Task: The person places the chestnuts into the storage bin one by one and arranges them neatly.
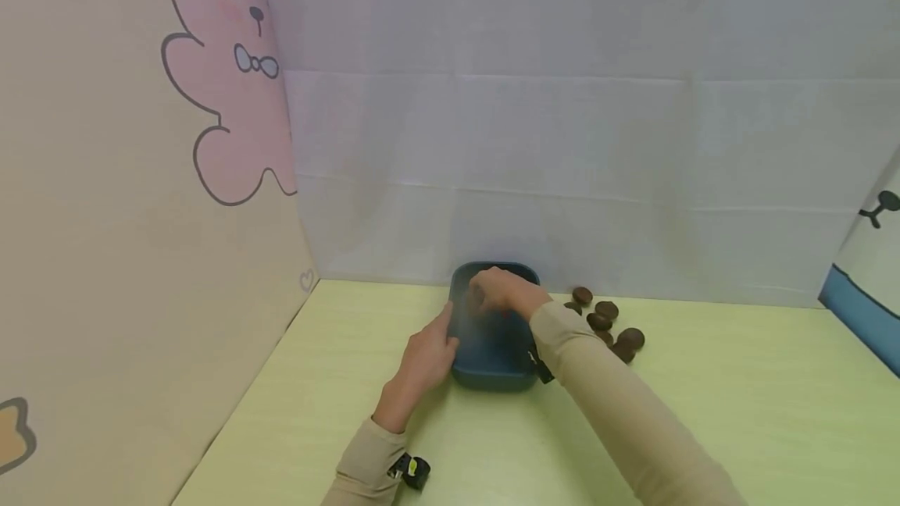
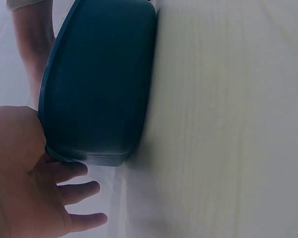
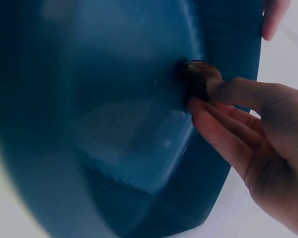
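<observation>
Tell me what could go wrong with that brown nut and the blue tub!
The nut might slip, because the right-hand grip pinches it with only the fingers' ends. The tub might slide if the left-hand grip, which is against its side, pushes too hard. In the head view, the right sleeve comes close to the loose nuts beside the tub, so an arm bump could perhaps send some rolling.

Smooth plastic: dark-blue rounded rectangular tub (image 1: 495, 379), glossy inside
Smooth, faint sheen: round dark-brown discs (image 1: 631, 338) right of the tub
Faint wood grain: flat pale-yellow tabletop (image 1: 738, 397) under the tub
Matt, cloth-like: creased whitish sheet (image 1: 562, 139) behind the tub
</observation>
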The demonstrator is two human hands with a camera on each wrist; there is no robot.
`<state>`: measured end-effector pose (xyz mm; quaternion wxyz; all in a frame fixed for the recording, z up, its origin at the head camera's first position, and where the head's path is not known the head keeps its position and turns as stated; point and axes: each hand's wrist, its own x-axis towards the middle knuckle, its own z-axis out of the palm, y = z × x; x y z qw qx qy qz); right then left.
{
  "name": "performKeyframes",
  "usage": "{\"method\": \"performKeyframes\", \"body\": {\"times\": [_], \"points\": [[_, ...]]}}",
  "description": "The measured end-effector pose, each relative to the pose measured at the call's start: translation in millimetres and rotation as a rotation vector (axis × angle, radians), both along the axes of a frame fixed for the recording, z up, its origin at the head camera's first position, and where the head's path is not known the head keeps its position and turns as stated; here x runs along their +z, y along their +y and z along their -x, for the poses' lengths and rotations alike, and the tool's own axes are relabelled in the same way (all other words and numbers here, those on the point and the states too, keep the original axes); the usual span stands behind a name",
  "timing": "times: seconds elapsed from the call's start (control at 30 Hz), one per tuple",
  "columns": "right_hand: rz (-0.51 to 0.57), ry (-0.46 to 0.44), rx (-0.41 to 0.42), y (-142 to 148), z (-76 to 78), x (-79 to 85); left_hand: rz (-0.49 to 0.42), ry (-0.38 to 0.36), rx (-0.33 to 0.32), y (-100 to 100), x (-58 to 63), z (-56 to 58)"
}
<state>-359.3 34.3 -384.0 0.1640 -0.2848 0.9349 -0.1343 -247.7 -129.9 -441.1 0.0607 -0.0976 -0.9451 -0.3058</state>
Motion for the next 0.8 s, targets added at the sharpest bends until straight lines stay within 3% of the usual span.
{"method": "performKeyframes", "body": {"times": [0.3,0.6,0.8], "points": [[0.041,-0.007,0.004,17.3,-2.4,13.7,0.01,0.003,0.014,0.4,-0.2,0.1],[0.152,0.098,0.062,69.7,-10.7,40.5,0.009,0.003,0.024,0.7,-1.4,-0.2],[0.208,0.182,0.07,107.9,-18.6,42.5,-0.006,-0.018,0.026,1.7,0.1,0.2]]}}
